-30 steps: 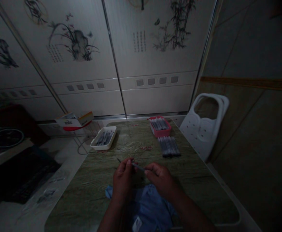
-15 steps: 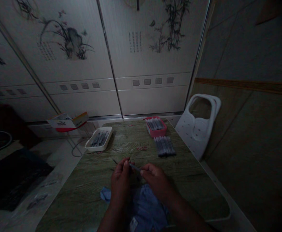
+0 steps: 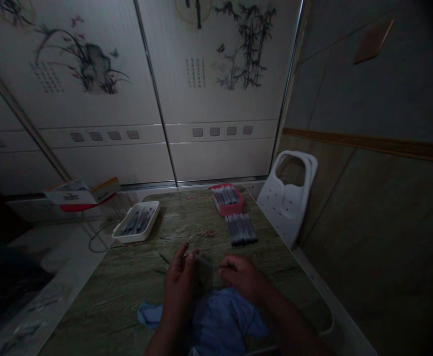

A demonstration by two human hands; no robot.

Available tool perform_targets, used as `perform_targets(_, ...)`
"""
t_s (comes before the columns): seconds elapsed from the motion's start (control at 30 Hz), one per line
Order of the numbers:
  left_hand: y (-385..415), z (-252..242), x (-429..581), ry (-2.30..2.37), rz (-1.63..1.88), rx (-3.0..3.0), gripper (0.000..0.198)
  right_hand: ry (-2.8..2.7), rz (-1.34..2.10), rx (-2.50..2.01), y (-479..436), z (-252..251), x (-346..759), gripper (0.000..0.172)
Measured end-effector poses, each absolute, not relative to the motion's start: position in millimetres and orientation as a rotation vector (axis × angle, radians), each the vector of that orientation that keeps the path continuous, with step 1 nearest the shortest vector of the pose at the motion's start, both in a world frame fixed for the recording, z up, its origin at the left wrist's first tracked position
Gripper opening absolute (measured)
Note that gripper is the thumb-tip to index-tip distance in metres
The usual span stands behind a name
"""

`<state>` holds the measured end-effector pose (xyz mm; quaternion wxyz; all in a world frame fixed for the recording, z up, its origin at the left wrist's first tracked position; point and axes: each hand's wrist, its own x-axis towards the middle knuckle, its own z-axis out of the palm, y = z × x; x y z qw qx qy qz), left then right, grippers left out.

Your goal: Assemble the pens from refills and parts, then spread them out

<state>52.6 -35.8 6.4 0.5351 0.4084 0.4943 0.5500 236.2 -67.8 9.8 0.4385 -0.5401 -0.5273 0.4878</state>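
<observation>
My left hand [image 3: 180,277] pinches one end of a slim, pale pen [image 3: 204,261] above the table. My right hand [image 3: 241,278] is closed, its fingertips at the pen's other end; the barrel is blurred there. A thin dark stick [image 3: 163,258] shows just left of my left fingers; whether it is held or lies on the table I cannot tell. Beneath my wrists lies a crumpled blue cloth [image 3: 220,321]. Ahead to the right, a row of similar pens [image 3: 240,229] lies side by side before a pink basket [image 3: 228,208] with more pens standing in it.
A cream tray [image 3: 154,223] of dark, slender pieces sits at the table's left edge. Small reddish bits [image 3: 207,233] are scattered mid-table [image 3: 187,210]. Beyond the table are a white folding chair [image 3: 285,200] on the right and an open carton [image 3: 79,194] on a red stool.
The view has shifted right, so the scene sits further left. My right hand has drawn slightly away from my left, and more of the pen shows between them.
</observation>
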Motion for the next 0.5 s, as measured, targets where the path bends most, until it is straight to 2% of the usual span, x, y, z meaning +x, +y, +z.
perform_targets(0.2,-27.6,-3.8,54.5,1.248,1.360,1.087,0.058,-1.117,0.559,-1.813,-28.8,8.6,313.4,0.029)
perform_targets(0.5,-27.1,-3.5,55.2,1.327,1.384,1.176,0.054,-1.138,0.410,-2.083,9.3,-5.0,353.0,0.024)
